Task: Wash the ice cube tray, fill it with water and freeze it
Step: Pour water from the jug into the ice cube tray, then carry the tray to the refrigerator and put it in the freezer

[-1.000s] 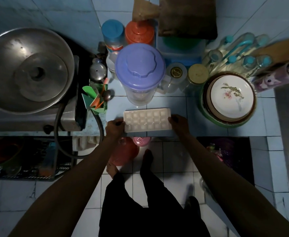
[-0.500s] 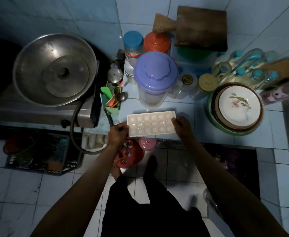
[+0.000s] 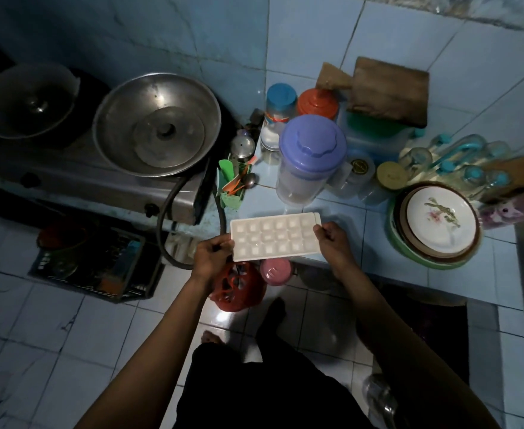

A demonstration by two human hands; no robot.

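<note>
A white plastic ice cube tray (image 3: 275, 236) with several square cells is held level in front of me, over the front edge of the blue tiled counter (image 3: 360, 218). My left hand (image 3: 212, 253) grips its left short end. My right hand (image 3: 332, 244) grips its right short end. The cells look pale; whether they hold water I cannot tell.
Behind the tray stands a clear jug with a purple lid (image 3: 312, 156), jars, and a green cutlery holder (image 3: 233, 185). Stacked plates (image 3: 437, 222) sit to the right. A gas stove with a steel wok (image 3: 157, 123) is to the left. A red bag (image 3: 239, 289) and pink container (image 3: 275, 271) lie below.
Both hands have drawn the tray back from the counter top toward me, so it now hangs over the counter's front edge. My view has shifted left and back.
</note>
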